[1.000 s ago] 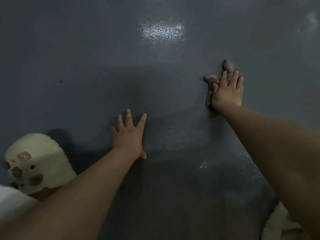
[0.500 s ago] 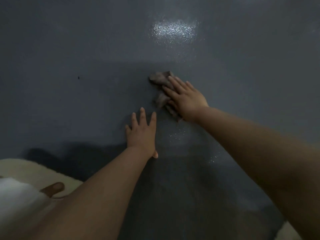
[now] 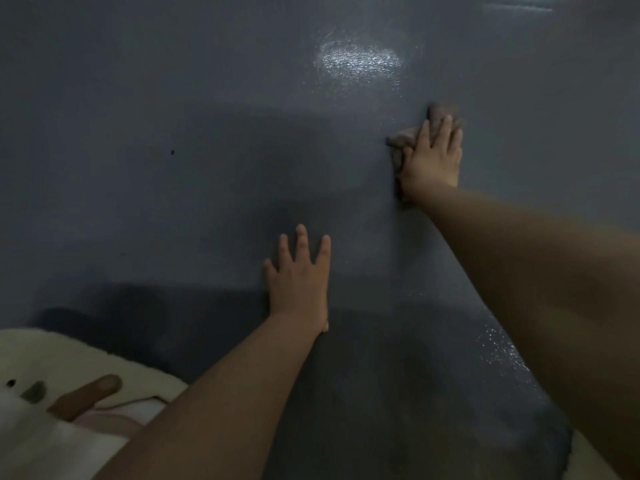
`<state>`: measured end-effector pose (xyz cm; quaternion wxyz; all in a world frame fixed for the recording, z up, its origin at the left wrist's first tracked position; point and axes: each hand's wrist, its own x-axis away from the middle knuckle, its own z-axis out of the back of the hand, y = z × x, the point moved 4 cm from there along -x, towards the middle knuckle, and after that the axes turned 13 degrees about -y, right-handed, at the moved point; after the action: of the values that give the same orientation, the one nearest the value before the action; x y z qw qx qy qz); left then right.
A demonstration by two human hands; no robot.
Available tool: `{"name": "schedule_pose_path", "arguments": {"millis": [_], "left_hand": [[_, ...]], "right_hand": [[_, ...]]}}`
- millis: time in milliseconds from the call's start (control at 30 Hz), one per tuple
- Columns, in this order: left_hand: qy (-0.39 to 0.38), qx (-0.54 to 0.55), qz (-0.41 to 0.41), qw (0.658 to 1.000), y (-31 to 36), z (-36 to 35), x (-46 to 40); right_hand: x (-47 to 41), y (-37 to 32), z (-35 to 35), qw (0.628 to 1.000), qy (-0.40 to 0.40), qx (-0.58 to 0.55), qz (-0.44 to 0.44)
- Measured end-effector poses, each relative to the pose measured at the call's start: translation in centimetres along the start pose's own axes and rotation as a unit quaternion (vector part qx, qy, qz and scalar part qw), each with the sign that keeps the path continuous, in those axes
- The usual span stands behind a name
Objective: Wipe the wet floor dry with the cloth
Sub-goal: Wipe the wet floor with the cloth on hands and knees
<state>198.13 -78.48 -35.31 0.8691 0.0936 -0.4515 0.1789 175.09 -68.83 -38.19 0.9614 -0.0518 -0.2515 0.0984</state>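
Cloth: a crumpled, brownish-grey rag [image 3: 401, 142] lies on the floor at the upper right, mostly covered by the right hand; bunched folds show past the fingertips and along the hand's left edge down to the wrist.
Right hand: the right hand [image 3: 431, 161] lies palm down on top of the rag, fingers straight and close together, pointing away from the person and pressing the rag flat against the floor; the thumb side lies against the cloth's left folds.
Right arm: bare, stretched forward from the lower right corner.
Floor: a dark blue-grey, smooth, faintly textured floor [image 3: 173, 98] fills most of the view; a bright glistening patch of reflected light sits above and left of the rag, and small shining specks run along the floor beside the right forearm.
Left hand: the left hand [image 3: 299, 278] rests flat on the floor, palm down, fingers straight and slightly spread, holding nothing; it sits well apart from the rag, nearer the person and to the left.
Left arm: bare, reaching in from the bottom edge.
Lower left corner: a cream-coloured fleecy slipper [image 3: 69, 355] with a toe [image 3: 100, 388] over it, and pale fabric [image 3: 41, 441] beside it.
Small mark: a dark speck [image 3: 172, 152] on the floor far to the left.
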Motion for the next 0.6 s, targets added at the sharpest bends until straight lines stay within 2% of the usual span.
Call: {"name": "schedule_pose_path", "arguments": {"millis": [100,200,267,333,400,467,533,600], "left_hand": [[0.019,0.021,0.003,1.0,0.1,0.0,-0.2],[0.035,0.029,-0.002,0.999,0.0,-0.1,-0.3],[0.04,0.028,-0.004,0.999,-0.2,-0.2,-0.3],[0.04,0.031,-0.007,0.999,-0.3,-0.2,-0.1],[0.025,0.027,-0.014,0.999,-0.5,-0.2,0.0],[0.007,0.018,-0.021,1.0,-0.6,-0.2,0.2],[-0.005,0.019,-0.028,0.999,-0.7,-0.4,0.4],[-0.009,0.027,-0.036,0.999,-0.8,-0.7,0.8]], "right_hand": [[0.0,-6.1,-1.8,0.989,-0.023,0.086,0.117],[3.8,-12.9,-4.7,0.946,-0.09,0.139,0.279],[6.8,-15.8,-5.5,0.909,-0.159,0.133,0.362],[8.4,-16.5,-4.5,0.898,-0.183,0.071,0.393],[9.6,-15.1,-2.9,0.917,-0.146,-0.053,0.367],[10.9,-12.0,-1.9,0.942,-0.083,-0.161,0.283],[13.0,-8.3,-2.0,0.964,-0.056,-0.195,0.173],[15.2,-5.4,-2.9,0.974,-0.077,-0.196,0.084]]}}
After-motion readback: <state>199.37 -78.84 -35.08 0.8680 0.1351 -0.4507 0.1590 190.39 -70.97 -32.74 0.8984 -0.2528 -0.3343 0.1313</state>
